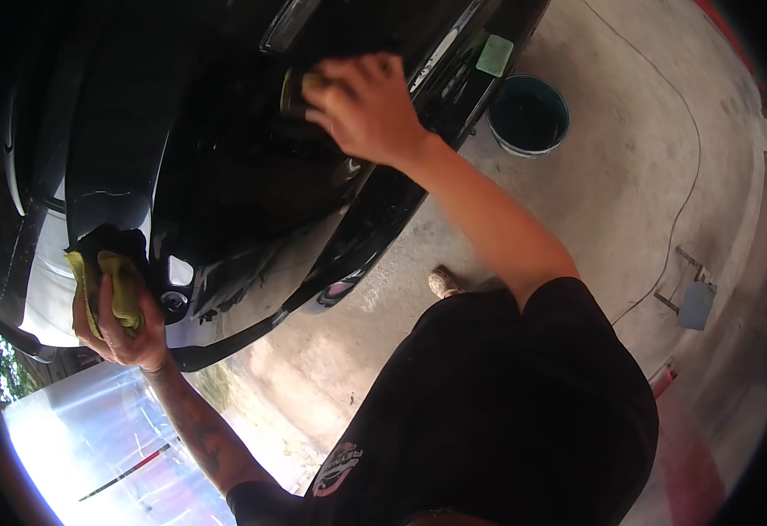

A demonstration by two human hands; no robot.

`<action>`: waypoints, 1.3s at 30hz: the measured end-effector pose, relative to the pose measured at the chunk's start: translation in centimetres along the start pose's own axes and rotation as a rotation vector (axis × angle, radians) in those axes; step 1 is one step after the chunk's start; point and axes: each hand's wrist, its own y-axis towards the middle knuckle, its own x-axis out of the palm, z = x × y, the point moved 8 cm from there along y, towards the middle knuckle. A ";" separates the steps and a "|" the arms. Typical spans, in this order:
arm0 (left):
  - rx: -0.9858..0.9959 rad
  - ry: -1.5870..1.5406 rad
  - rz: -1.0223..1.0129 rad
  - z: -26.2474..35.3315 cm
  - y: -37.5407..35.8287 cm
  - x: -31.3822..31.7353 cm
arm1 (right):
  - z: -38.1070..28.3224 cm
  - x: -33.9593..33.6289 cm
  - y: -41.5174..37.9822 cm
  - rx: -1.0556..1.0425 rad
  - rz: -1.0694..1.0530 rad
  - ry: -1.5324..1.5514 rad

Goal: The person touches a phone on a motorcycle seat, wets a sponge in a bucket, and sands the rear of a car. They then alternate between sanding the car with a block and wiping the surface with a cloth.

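Note:
A glossy black car (252, 167) fills the upper left of the head view. My right hand (361, 105) presses a round yellowish pad (294, 92) flat against the black bodywork, fingers curled over it. My left hand (120, 329), lower left, grips a crumpled yellow-green cloth (113, 285) near the car's edge, beside a small round fitting (173, 301). My black shirt and forearms take up the lower middle.
A teal bucket (528, 114) stands on the concrete floor (611, 193) past the car. A thin cable (686, 188) runs across the floor to a small grey box (695, 304). A green square sticker (494, 54) sits on the car. My shoe (443, 281) shows below.

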 end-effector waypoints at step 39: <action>0.000 0.025 0.014 0.1 0.2 -0.1 | 0.0 -0.4 0.0 0.104 0.066 0.047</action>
